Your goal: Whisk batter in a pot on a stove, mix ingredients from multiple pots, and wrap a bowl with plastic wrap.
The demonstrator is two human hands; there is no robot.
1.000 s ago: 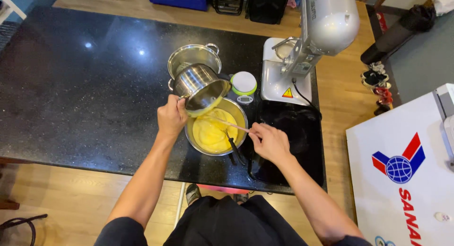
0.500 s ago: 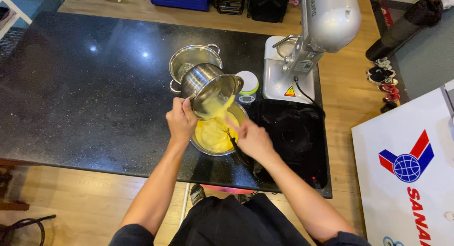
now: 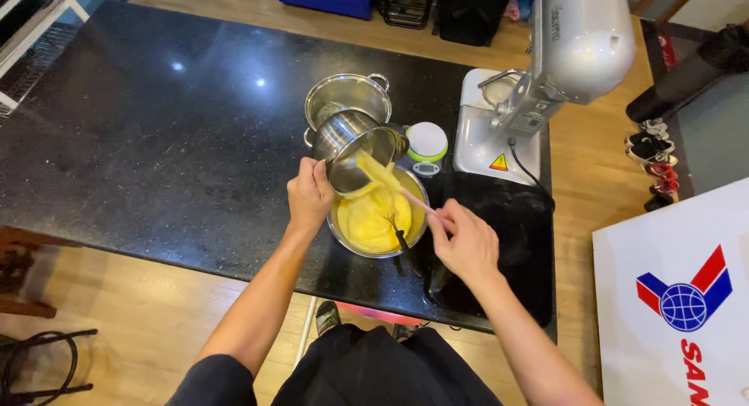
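My left hand (image 3: 309, 194) grips a steel mixing bowl (image 3: 353, 142) tilted on its side over a round pan (image 3: 342, 234) holding yellow batter (image 3: 367, 219). My right hand (image 3: 466, 241) holds a thin pink-handled spatula (image 3: 417, 204) whose tip reaches into the tilted bowl, where yellow batter slides down into the pan. A dark utensil (image 3: 403, 246) leans on the pan's near rim.
A steel pot with two handles (image 3: 349, 96) stands behind the bowl on the black countertop (image 3: 156, 125). A small white and green kitchen scale (image 3: 427, 146) and a large silver stand mixer (image 3: 546, 78) sit to the right. A white appliance (image 3: 679, 297) stands at right.
My right hand has shifted right and back from the pan with the spatula still reaching into the bowl. The tilted bowl stays over the pan, and more batter has run down.
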